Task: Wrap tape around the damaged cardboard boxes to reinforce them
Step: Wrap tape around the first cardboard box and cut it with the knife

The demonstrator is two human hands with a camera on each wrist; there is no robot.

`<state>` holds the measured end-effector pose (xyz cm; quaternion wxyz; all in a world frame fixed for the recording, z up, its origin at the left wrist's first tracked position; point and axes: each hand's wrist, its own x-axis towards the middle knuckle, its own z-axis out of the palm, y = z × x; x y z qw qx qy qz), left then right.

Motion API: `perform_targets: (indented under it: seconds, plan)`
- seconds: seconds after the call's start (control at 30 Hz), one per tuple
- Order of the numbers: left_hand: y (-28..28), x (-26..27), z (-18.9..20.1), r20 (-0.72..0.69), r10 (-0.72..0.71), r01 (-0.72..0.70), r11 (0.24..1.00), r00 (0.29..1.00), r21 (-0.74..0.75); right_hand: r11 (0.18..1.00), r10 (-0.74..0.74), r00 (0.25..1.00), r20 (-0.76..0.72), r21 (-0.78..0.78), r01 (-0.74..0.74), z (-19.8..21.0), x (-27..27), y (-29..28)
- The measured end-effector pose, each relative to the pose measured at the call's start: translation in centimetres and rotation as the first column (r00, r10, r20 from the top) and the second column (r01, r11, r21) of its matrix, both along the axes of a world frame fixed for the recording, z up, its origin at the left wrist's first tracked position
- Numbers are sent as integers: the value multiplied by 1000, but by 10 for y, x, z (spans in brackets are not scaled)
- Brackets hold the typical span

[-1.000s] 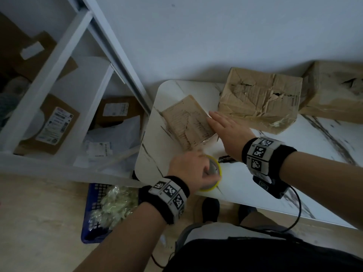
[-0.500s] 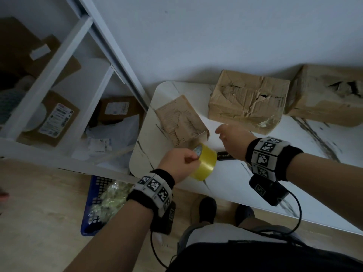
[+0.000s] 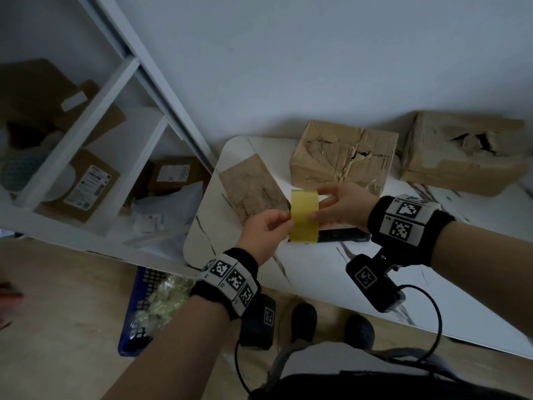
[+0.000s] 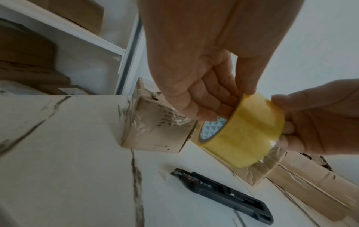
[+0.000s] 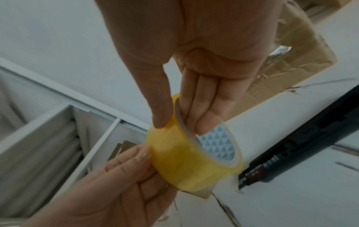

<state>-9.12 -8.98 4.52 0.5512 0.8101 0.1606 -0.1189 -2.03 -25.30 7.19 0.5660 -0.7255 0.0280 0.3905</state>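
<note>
Yellow tape roll [image 3: 305, 216] held up in the air above the near edge of the white marble-veined table [image 3: 331, 272], caught between both hands. Left hand [image 3: 264, 232] gripping it from the left: fingers [image 4: 204, 98] curled into the core, thumb lying over the outer yellow winding. Right hand [image 3: 339, 204] gripping it from the right: fingers [image 5: 204, 107] reaching into the patterned core, thumb pressed onto the outer winding. Short clear flap of tape hanging loose under the roll in the left wrist view.

Just behind the left fingers, small crumpled cardboard box [image 3: 253, 192] lying on the table, glossy tape wrinkled across its corner. Beyond the right fingers, larger torn cardboard box [image 3: 343, 154], cracked down its front; farther right, third cardboard box [image 3: 464, 153] with a ragged hole in its top. Directly below the roll and the right hand, black utility knife [image 3: 343, 235] flat on the table. Left of the left hand, past the table's edge, white shelf unit [image 3: 86, 134] stuffed with parcels; blue basket [image 3: 135, 313] on the floor below.
</note>
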Motion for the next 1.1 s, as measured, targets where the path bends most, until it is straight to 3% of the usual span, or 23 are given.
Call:
perform_targets:
  seconds: [0.13,0.33,0.57,0.8,1.1]
  plan:
    - [-10,7,8,140,7,-40,970,990,239,999,9,991,136,-43,-4,9,-1,-6]
    - [-22,21,33,229,-256,81,814,939,576,987,118,944,309,-145,-76,18,0,-9]
    - [-15,30,37,439,-145,-102,865,887,492,976,183,904,386,-178,-122,28,2,-5]
    - [-8,35,42,360,-178,-86,789,916,609,961,244,863,443,-229,-154,35,4,6]
    - [13,36,33,374,-203,-55,816,905,576,943,279,812,513,-308,-129,43,11,22]
